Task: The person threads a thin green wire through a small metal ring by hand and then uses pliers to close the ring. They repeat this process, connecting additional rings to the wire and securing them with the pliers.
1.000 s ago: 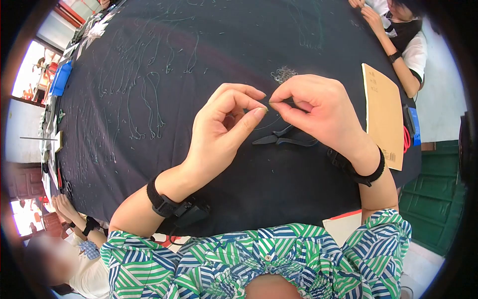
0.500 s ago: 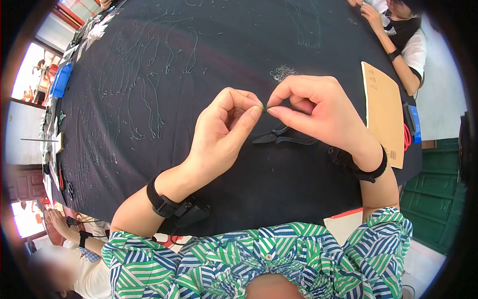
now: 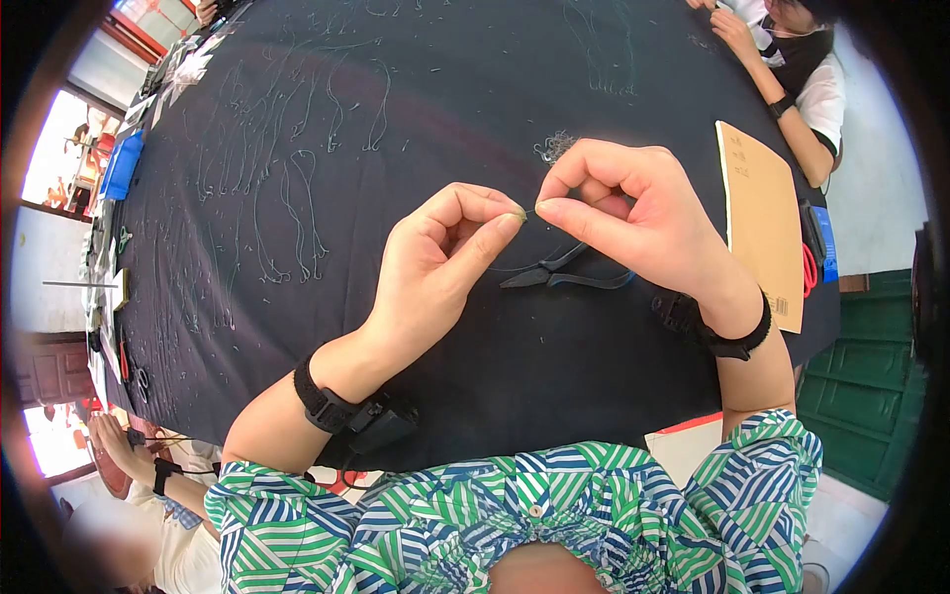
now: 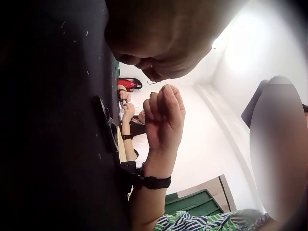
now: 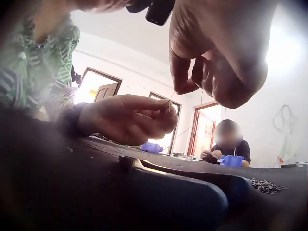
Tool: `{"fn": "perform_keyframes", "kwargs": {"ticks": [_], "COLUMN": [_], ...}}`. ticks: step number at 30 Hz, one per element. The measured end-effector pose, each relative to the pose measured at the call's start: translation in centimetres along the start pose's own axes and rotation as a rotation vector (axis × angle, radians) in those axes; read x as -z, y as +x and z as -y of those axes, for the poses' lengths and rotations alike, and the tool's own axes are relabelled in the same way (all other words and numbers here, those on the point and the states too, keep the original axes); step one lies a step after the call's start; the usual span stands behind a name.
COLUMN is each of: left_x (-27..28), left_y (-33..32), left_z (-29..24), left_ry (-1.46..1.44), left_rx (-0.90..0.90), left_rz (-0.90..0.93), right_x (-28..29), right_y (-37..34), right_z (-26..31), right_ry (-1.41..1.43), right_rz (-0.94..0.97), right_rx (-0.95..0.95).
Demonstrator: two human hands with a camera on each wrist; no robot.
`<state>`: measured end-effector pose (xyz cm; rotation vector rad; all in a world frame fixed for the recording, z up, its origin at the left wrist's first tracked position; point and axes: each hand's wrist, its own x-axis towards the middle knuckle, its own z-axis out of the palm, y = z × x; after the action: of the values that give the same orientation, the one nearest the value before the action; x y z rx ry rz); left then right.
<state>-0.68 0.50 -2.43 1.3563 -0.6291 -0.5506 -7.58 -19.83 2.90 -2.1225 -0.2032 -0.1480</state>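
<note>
My left hand (image 3: 435,243) pinches a small metal hook (image 4: 152,82) between thumb and forefinger, its end poking out at the fingertips. With thumb and forefinger my right hand (image 3: 643,213) pinches a thin line (image 5: 172,95), which spans the narrow gap between the two hands. Both hands are held up over the dark cloth. Below the right hand lie pliers (image 3: 566,277) with dark handles, pointing left. Just behind that hand sits a pile of small metal hooks (image 3: 554,148), partly covered by it in the head view.
Several thin green lines (image 3: 287,213) with hooks at their ends lie across the black-clothed table (image 3: 475,396). A brown paper pad (image 3: 760,228) lies at the right, beside red-handled scissors (image 3: 809,269). Other people sit around the table edge.
My left forefinger has come down onto the thumb. The fingertips of both hands met, then the right hand drew slightly away, leaving a short stretch of line between them.
</note>
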Motion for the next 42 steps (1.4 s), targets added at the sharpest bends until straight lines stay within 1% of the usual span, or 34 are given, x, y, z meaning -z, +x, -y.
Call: {"fn": "perform_keyframes", "kwargs": {"ticks": [6, 9, 12, 21, 24, 30, 33, 39, 42], "left_x": [-0.2, -0.2, -0.1, -0.2, -0.3, -0.3, -0.3, -0.1, -0.1], "left_y": [0.0, 0.1, 0.1, 0.0, 0.0, 0.0, 0.1, 0.1, 0.1], "left_z": [-0.3, -0.1, 0.1, 0.0, -0.2, -0.1, 0.1, 0.5, 0.6], "left_ry": [0.005, -0.005, -0.008, -0.019, -0.031, -0.032, -0.021, 0.032, 0.075], "left_rx": [0.002, -0.018, -0.026, -0.010, 0.008, 0.006, -0.004, -0.023, -0.030], "left_rz": [-0.003, 0.002, 0.013, 0.010, 0.009, 0.012, 0.007, 0.019, 0.045], "right_x": [-0.3, -0.4, -0.4, -0.2, 0.3, 0.5, 0.6, -0.1, -0.5], "right_y": [-0.1, -0.1, -0.1, 0.0, 0.0, 0.0, 0.0, -0.1, -0.2], "right_z": [-0.1, -0.3, -0.1, 0.0, 0.4, 0.1, 0.2, 0.2, -0.1], "right_ry": [0.085, 0.116, 0.182, 0.056, 0.025, 0.003, 0.009, 0.173, 0.172], "right_rz": [0.011, -0.062, -0.056, -0.013, 0.048, 0.070, 0.091, 0.057, 0.064], "right_rx": [-0.061, -0.052, -0.046, -0.078, -0.120, -0.105, -0.107, -0.131, -0.113]}}
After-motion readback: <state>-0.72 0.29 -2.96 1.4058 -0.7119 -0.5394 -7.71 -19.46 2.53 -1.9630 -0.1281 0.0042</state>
